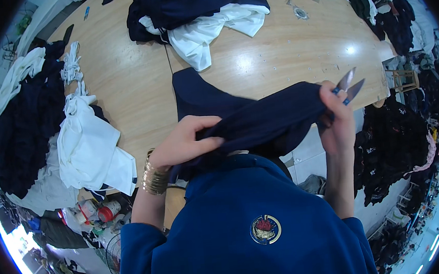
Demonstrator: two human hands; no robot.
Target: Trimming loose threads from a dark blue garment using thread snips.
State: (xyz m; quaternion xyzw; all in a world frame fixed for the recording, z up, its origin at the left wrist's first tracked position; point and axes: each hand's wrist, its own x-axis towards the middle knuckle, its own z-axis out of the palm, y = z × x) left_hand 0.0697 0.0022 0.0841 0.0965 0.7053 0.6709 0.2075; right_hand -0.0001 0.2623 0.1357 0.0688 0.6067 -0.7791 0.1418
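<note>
A dark navy garment is stretched between my two hands in front of my chest, and its far end lies on the wooden table. My left hand, below a gold bangle stack, pinches the cloth between thumb and fingers. At the other end, my right hand grips the garment's edge. The same hand also holds small scissors with blue on the handles; their blades point away and stand apart. Folds hide part of the right fingers and the garment's underside.
Navy and white garments are heaped at the table's far side. White cloth and dark clothes pile up on the left. Black clothing hangs at the right, beyond the table edge. A wooden stool stands nearby.
</note>
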